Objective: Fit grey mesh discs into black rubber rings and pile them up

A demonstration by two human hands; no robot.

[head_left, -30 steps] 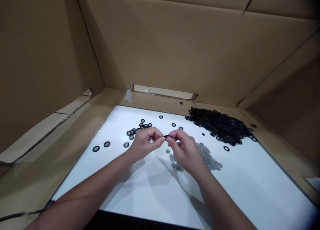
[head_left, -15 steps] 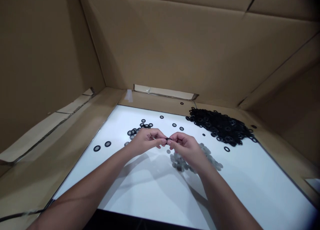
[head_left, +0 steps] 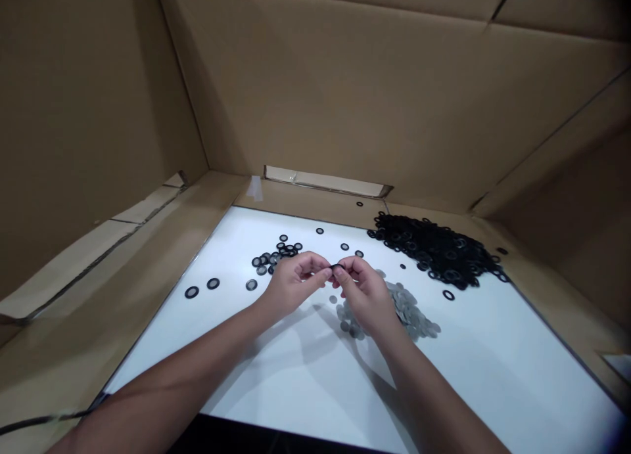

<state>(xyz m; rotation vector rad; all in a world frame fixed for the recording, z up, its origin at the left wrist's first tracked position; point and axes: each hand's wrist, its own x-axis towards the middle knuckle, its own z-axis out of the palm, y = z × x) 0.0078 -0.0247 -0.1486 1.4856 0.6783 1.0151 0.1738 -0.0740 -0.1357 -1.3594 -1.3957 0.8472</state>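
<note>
Between my fingertips, above the white board (head_left: 276,388), is a small black ring (head_left: 337,267). My left hand (head_left: 298,280) pinches it from the left and my right hand (head_left: 365,290) from the right, so both are closed on it. Fingers cover most of the ring, and I cannot tell whether a disc sits inside it. Under and beside my right hand lies a pile of small grey mesh-like discs (head_left: 414,313). Left of my left hand is a loose cluster of black rings with grey centres (head_left: 266,259).
A big heap of black rings (head_left: 438,247) lies at the back right, partly on cardboard. Single rings are scattered about, such as a ring (head_left: 448,295) near the heap. Cardboard walls (head_left: 320,99) enclose the board. A black cable (head_left: 44,421) runs at the lower left.
Both hands have shifted slightly right and up, still pinching the ring. My right hand has turned a little, showing more of the disc pile.
</note>
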